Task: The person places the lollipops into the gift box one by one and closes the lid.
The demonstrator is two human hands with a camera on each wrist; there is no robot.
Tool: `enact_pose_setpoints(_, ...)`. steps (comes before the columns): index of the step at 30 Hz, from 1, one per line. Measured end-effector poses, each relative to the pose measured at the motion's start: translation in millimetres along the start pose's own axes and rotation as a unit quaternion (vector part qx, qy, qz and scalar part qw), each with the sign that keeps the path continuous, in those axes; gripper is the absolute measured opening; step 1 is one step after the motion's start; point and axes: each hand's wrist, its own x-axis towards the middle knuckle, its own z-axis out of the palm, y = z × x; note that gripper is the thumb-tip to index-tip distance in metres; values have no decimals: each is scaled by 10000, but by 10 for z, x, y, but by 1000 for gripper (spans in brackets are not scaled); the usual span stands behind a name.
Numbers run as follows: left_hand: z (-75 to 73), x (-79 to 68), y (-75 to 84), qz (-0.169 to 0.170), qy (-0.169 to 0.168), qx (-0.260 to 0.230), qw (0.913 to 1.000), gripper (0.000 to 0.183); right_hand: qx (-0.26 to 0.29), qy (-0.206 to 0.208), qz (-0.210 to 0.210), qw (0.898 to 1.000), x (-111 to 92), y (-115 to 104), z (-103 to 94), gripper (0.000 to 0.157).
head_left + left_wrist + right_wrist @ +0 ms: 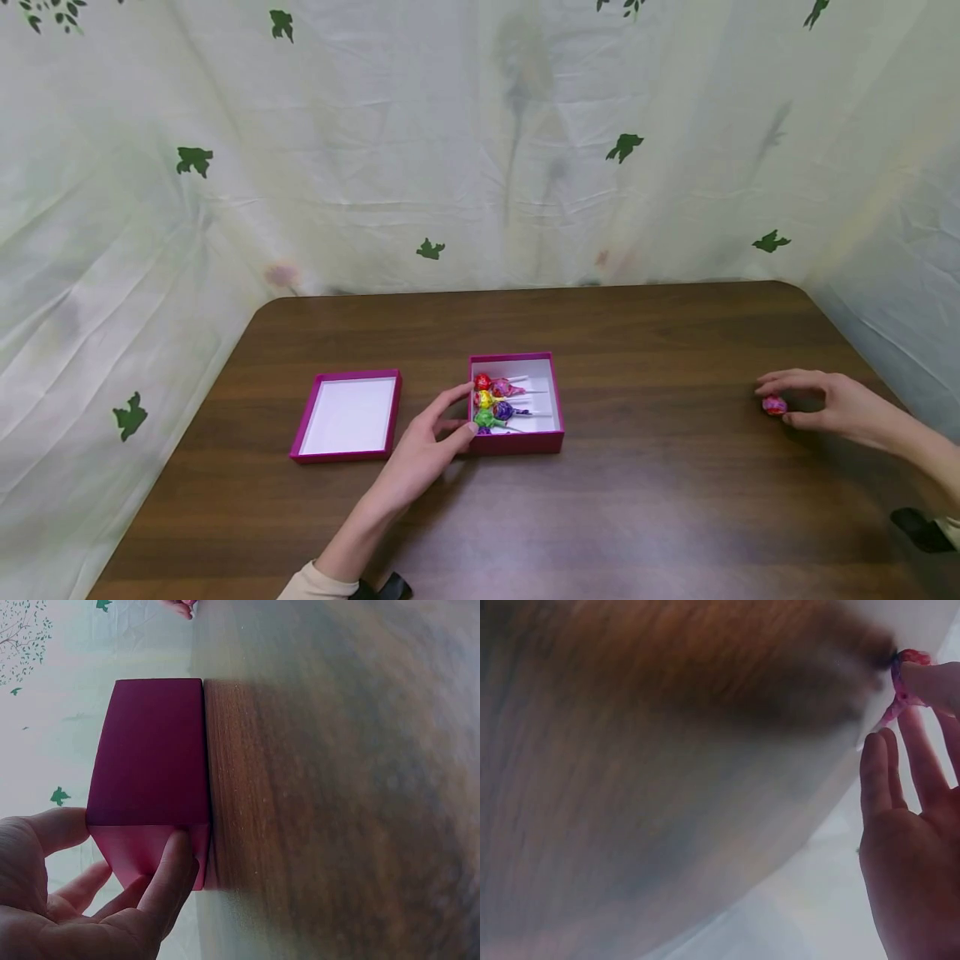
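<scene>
In the head view my left hand (423, 454) holds the left side of a magenta box (517, 444), thumb near its front corner. The left wrist view shows the fingers (169, 874) against the box's end wall (127, 844). Several wrapped lollipops, among them a green one (486, 418) and a purple one (504, 410), lie in the box, sticks pointing right. Far to the right, my right hand (836, 407) pinches a pink wrapped lollipop (775, 406) low over the table. Thumb and fingers partly cover that lollipop (901, 696) in the right wrist view.
A magenta lid (348, 417) with a white inside lies to the left of the box on the brown wooden table (637, 500). A pale curtain (450, 150) with green leaf shapes hangs behind and along the sides.
</scene>
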Motion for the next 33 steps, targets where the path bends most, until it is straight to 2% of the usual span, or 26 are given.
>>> enact_pose_setpoints(6, -6, 2, -9, 6, -53, 16, 10000, 56, -140, 70, 159, 9998, 44, -21, 32, 38)
enact_pose_setpoints(11, -1, -15, 14, 53, -38, -76, 9999, 55, -381, 142, 619, 9973, 76, -55, 68, 33)
enact_pose_setpoints(15, 1, -18, 16, 70, -38, -98, 9999, 55, -256, 96, 840, 9961, 104, -99, 93, 30)
enact_pose_setpoints(24, -1, 1, -3, 27, -62, 8, 10000, 55, 240, 32, 979, 9949, 227, -268, 157, 26)
enact_pose_setpoints(33, -2, 1, -3, 59, -62, 51, 10000, 56, 193, 208, 880, 9957, 347, -394, 240, 27)
